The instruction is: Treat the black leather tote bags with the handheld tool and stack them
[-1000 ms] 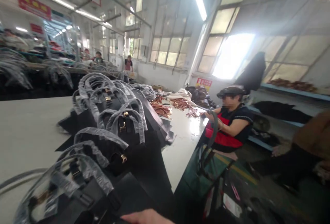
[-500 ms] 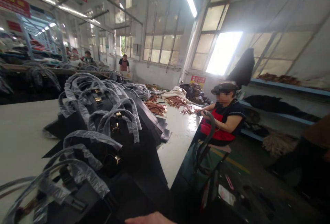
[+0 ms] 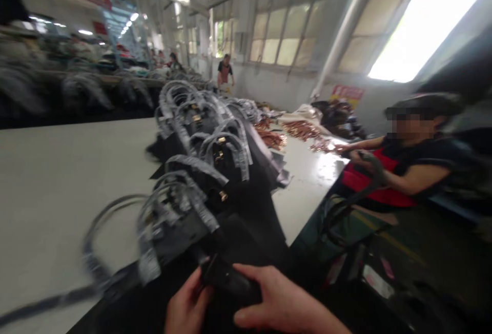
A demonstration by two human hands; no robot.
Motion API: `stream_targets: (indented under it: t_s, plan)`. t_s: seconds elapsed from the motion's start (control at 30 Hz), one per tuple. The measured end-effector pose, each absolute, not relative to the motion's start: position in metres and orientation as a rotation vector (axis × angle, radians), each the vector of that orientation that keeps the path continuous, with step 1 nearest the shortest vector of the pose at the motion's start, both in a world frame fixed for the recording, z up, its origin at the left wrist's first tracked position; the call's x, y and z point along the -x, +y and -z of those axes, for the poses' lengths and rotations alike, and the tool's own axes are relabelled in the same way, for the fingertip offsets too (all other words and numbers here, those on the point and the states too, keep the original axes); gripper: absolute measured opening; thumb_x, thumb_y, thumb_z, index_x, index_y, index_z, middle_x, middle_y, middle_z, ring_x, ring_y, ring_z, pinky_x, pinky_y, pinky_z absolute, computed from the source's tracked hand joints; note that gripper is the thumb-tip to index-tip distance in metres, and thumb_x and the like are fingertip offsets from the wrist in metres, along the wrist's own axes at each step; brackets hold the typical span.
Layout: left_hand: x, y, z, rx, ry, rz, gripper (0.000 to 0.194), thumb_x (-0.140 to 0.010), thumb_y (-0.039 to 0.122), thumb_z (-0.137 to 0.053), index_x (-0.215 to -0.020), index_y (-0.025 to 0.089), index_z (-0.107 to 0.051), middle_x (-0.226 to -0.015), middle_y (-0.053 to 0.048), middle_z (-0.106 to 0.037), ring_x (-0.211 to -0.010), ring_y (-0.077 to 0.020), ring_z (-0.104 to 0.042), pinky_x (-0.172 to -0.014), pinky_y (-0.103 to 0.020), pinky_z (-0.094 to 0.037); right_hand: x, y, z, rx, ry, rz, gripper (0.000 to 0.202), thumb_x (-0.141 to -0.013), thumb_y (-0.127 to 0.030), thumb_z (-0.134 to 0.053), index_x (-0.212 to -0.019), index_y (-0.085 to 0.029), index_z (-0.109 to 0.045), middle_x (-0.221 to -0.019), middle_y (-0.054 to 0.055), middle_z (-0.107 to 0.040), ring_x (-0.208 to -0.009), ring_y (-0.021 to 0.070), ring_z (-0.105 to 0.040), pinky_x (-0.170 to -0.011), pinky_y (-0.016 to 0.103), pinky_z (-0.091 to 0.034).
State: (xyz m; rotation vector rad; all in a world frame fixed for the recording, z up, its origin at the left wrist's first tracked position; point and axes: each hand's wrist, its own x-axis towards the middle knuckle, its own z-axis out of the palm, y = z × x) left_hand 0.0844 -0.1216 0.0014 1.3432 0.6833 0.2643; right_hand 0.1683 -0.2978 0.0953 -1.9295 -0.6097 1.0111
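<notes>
At the bottom middle, my left hand [image 3: 189,303] pinches the near end of a short, dark leather piece [image 3: 229,278]. My right hand [image 3: 274,295] grips the same piece from the right, thumb below and fingers above. The piece looks like a broad strap or tab, though blur hides its details. Just beyond my hands lies a black handbag panel [image 3: 192,236] whose handles are wrapped in clear plastic. More black panels with plastic-wrapped handles [image 3: 202,167] and gold buckles [image 3: 223,195] overlap in a row running away from me.
The panels lie on a long white table [image 3: 49,180]. Bundles of brown straps [image 3: 302,130] rest farther along it. A seated co-worker [image 3: 418,154] in a red apron holds a dark strap at the right edge. Another person [image 3: 225,71] stands far back.
The view has swung left, so the scene sits farther right. Both my hands have come up into view holding the dark leather piece; before, only part of one hand showed at the bottom edge.
</notes>
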Motion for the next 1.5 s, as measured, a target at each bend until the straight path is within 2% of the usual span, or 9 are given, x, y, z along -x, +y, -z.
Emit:
stream_targets:
  t_s: [0.1, 0.3, 0.47, 0.57, 0.7, 0.87, 1.07, 1.23, 1.5]
  plan:
    - [-0.082, -0.119, 0.008, -1.283, 0.514, -0.249, 0.051, -0.067, 0.036, -0.077, -0.114, 0.019, -0.068, -0.105, -0.008, -0.070, -0.093, -0.0280, -0.066, -0.078, -0.034, -0.054, -0.169, -0.291, -0.084, 1.908, -0.565, -0.966, 0.068, -0.073, -0.023, -0.067, -0.139, -0.024, -0.049, -0.073, -0.004, -0.068, -0.052, 0.0105, -0.059, -0.047, 0.018, -0.045]
    - [-0.081, -0.115, 0.009, -1.082, 0.460, -0.260, 0.051, -0.067, 0.028, -0.079, -0.114, 0.014, -0.066, -0.112, -0.015, -0.067, -0.103, -0.0271, -0.063, -0.082, -0.032, -0.051, -0.182, -0.288, -0.078, 2.014, -0.486, -0.877, 0.074, -0.079, -0.037, -0.066, -0.145, -0.018, -0.039, -0.063, -0.004, -0.063, -0.052, 0.0144, -0.059, -0.048, 0.023, -0.048]
    - [-0.080, -0.117, 0.003, -1.187, 0.360, -0.238, 0.031, -0.079, 0.030, -0.068, -0.105, 0.014, -0.068, -0.089, -0.007, -0.070, -0.078, -0.0184, -0.063, -0.065, -0.025, -0.047, -0.172, -0.294, -0.076, 1.986, -0.624, -1.094, 0.069, -0.078, -0.030, -0.067, -0.142, -0.021, -0.044, -0.069, -0.003, -0.066, -0.055, 0.0135, -0.060, -0.049, 0.022, -0.047]
    - [-0.083, -0.115, 0.004, -1.211, 0.361, -0.252, 0.032, -0.077, 0.028, -0.068, -0.105, 0.013, -0.067, -0.092, -0.009, -0.069, -0.080, -0.0200, -0.064, -0.064, -0.025, -0.047, -0.172, -0.280, -0.074, 2.001, -0.601, -0.973, 0.069, -0.078, -0.032, -0.066, -0.142, -0.019, -0.044, -0.066, -0.004, -0.065, -0.054, 0.0143, -0.060, -0.050, 0.023, -0.049]
    - [-0.073, -0.101, 0.005, -1.334, 0.543, -0.372, 0.045, -0.074, 0.029, -0.067, -0.117, 0.015, -0.061, -0.108, -0.012, -0.067, -0.097, -0.0255, -0.064, -0.079, -0.032, -0.050, -0.195, -0.283, -0.089, 2.053, -0.462, -0.696, 0.073, -0.076, -0.042, -0.067, -0.140, -0.015, -0.045, -0.057, -0.004, -0.063, -0.052, 0.0171, -0.061, -0.050, 0.026, -0.051]
    - [-0.044, -0.052, -0.004, -2.304, 0.890, -0.564, 0.054, -0.077, 0.042, -0.063, -0.124, 0.016, -0.055, -0.130, -0.015, -0.053, -0.122, -0.0343, -0.045, -0.105, -0.047, -0.033, -0.214, -0.348, -0.104, 2.094, -0.317, -0.552, 0.057, -0.076, -0.045, -0.069, -0.125, -0.016, -0.058, -0.056, -0.004, -0.062, -0.051, 0.0149, -0.059, -0.049, 0.025, -0.047]
    - [-0.038, -0.023, -0.012, -2.807, 1.000, -0.295, 0.044, -0.079, 0.054, -0.057, -0.102, 0.017, -0.061, -0.106, -0.012, -0.055, -0.103, -0.0324, -0.050, -0.089, -0.043, -0.040, -0.192, -0.422, -0.088, 2.052, -0.007, -0.487, 0.071, -0.076, -0.050, -0.069, -0.133, -0.013, -0.050, -0.058, -0.003, -0.061, -0.052, 0.0155, -0.057, -0.051, 0.027, -0.046]
    - [-0.042, -0.024, -0.012, -2.896, 1.009, -0.334, 0.054, -0.075, 0.061, -0.057, -0.099, 0.013, -0.062, -0.103, -0.015, -0.055, -0.105, -0.0327, -0.049, -0.093, -0.041, -0.038, -0.171, -0.453, -0.072, 2.038, 0.151, -0.488, 0.084, -0.074, -0.054, -0.069, -0.140, -0.011, -0.042, -0.056, -0.003, -0.060, -0.052, 0.0177, -0.057, -0.049, 0.029, -0.045]
    - [-0.032, -0.008, -0.059, -1.813, 0.994, -0.014, 0.052, -0.056, 0.066, -0.072, -0.071, 0.017, -0.065, -0.068, -0.008, -0.067, -0.072, -0.0320, -0.065, -0.066, -0.038, -0.051, -0.158, -0.454, -0.052, 1.938, 0.112, -0.507, 0.085, -0.075, -0.050, -0.069, -0.143, -0.010, -0.036, -0.059, -0.003, -0.061, -0.051, 0.0157, -0.057, -0.048, 0.027, -0.046]
